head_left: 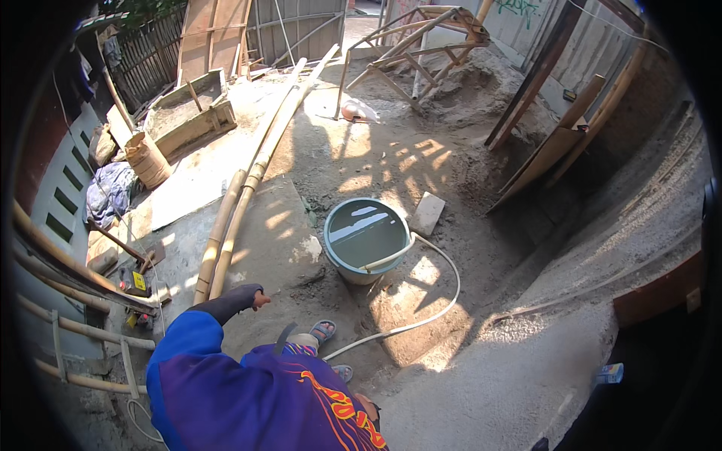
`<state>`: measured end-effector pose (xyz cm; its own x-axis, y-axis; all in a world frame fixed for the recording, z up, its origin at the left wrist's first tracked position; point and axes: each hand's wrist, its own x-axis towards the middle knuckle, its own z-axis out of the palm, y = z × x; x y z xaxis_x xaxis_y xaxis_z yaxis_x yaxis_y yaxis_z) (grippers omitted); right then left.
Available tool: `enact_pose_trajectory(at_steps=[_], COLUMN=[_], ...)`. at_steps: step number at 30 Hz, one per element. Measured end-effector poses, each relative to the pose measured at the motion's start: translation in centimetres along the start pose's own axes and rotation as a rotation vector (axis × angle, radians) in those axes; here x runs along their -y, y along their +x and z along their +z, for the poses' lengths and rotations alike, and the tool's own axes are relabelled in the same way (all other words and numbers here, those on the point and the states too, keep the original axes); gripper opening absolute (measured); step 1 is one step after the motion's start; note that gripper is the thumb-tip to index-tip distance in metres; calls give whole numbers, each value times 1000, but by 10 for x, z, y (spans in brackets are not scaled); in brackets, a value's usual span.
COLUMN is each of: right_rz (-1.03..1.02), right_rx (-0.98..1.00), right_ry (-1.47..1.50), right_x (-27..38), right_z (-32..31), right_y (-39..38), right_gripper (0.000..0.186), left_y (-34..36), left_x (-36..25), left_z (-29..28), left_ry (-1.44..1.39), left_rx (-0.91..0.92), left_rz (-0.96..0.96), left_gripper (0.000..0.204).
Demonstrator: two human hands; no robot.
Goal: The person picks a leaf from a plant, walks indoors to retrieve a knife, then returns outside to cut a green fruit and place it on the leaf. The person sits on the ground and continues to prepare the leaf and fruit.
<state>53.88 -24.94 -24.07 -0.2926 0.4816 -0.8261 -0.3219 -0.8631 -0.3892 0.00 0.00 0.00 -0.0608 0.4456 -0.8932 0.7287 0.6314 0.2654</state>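
Outdoors, on a sandy concrete floor (301,225), a person in a blue and purple shirt with orange lettering stands and looks down. The left hand (259,299) is stretched out from a dark sleeve, low in the view, on the left of a round blue-green tub (366,234) filled with water. Only the edge of this hand shows, with one or two fingers (265,302) pointing outward; it holds nothing that I can see, but I cannot tell if the fingers are released or clenched. The right hand is not visible in the view. Below the tub, near the shirt, two feet in blue sandals (323,329) stand on the floor.

A white hose (444,304) lies with one end over the rim of the tub, then it curves around the right side of the tub and comes back toward the sandals. Just beside the tub, at its upper right, a pale stone block (427,212) lies on the sand. On the left of the tub, long bamboo poles (252,184) lie on the floor and run far upward past it. Further left of the tub there are a wooden bucket (147,159), a wooden mixing box (188,113) and a grey crumpled cloth (109,192). Far above the tub a wooden frame (417,37) stands on a heap of sand. Well to the right of the tub, planks (556,143) lean on a rough wall.
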Motion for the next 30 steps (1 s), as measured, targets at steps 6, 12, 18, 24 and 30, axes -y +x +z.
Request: enact_pose_trajectory(at_steps=[6, 12, 18, 24, 30], right_rz=[160, -260, -143, -108, 101], right_rx=[-530, -487, -393, -810, -278], right_ry=[-232, -288, -569, -180, -458], right_x=[140, 315, 348, 293, 328], right_z=[-52, 48, 244, 346, 467], right_y=[-66, -32, 2, 117, 222], right_gripper=[45, 29, 39, 34, 33], left_y=[-82, -42, 60, 97, 72], left_x=[24, 85, 195, 95, -62], left_z=[105, 83, -20, -173, -317], left_ry=[-246, -954, -349, -609, -832], left_rx=[121, 523, 240, -274, -26], left_rz=[-351, -180, 137, 321, 845], left_gripper=[91, 55, 32, 40, 38])
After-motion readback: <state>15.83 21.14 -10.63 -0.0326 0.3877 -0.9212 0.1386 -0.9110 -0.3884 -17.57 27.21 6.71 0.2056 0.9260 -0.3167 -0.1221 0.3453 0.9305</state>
